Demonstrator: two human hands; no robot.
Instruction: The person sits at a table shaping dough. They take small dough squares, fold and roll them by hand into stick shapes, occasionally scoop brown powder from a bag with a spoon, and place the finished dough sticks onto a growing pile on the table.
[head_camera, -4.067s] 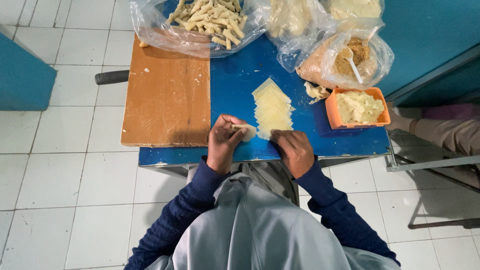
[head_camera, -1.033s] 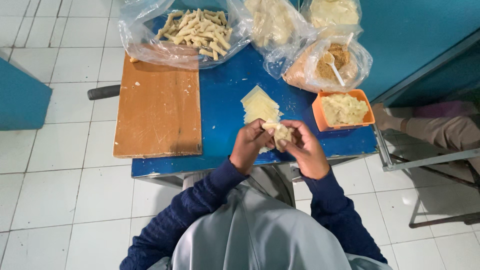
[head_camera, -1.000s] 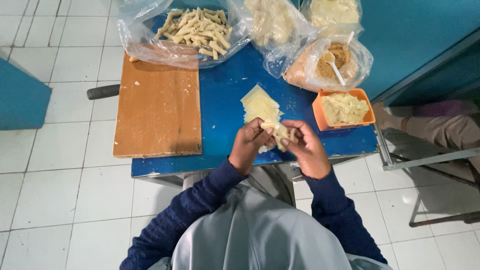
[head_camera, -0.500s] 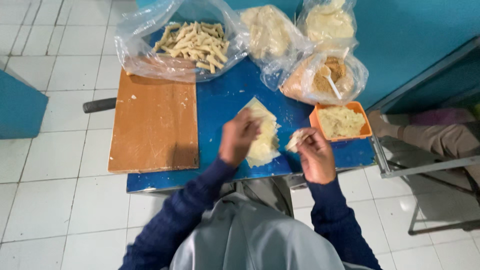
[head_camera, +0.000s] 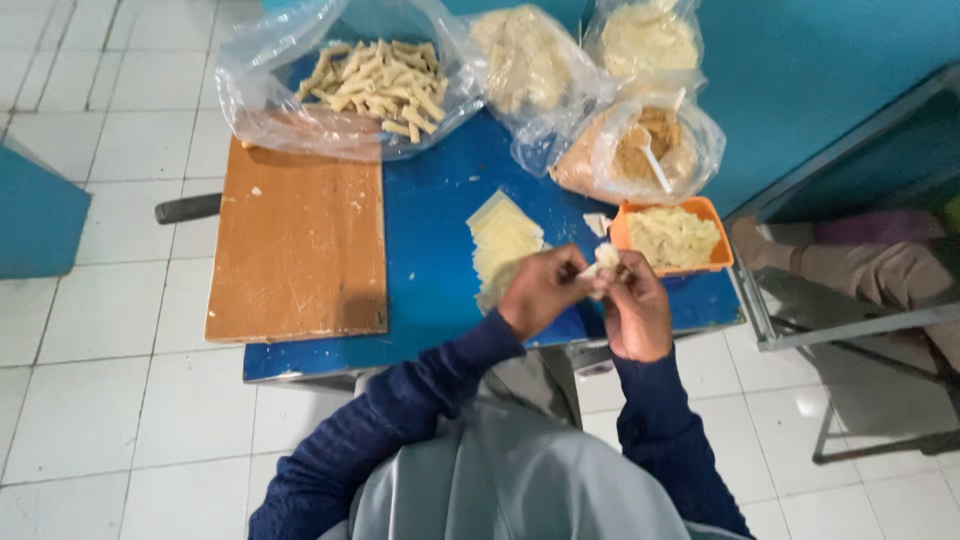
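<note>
Both my hands meet over the front edge of the blue table (head_camera: 430, 230). My left hand (head_camera: 540, 290) and my right hand (head_camera: 632, 312) pinch a small pale piece of dough wrapper (head_camera: 603, 262) between their fingertips. Just behind my left hand lies a stack of pale square wrappers (head_camera: 502, 240). An orange tub of yellowish filling (head_camera: 672, 236) stands right behind my right hand.
A wooden board (head_camera: 298, 245) covers the table's left part. A clear bag of rolled pieces (head_camera: 375, 75) lies at the back left; bags of pale dough (head_camera: 525, 60) and crumbs (head_camera: 640, 150) with a spoon stand at the back right. A metal frame (head_camera: 850, 320) is at right.
My hands were apart half a second ago, the left over the wrapper stack; now they have come together on a wrapper piece near the orange tub.
</note>
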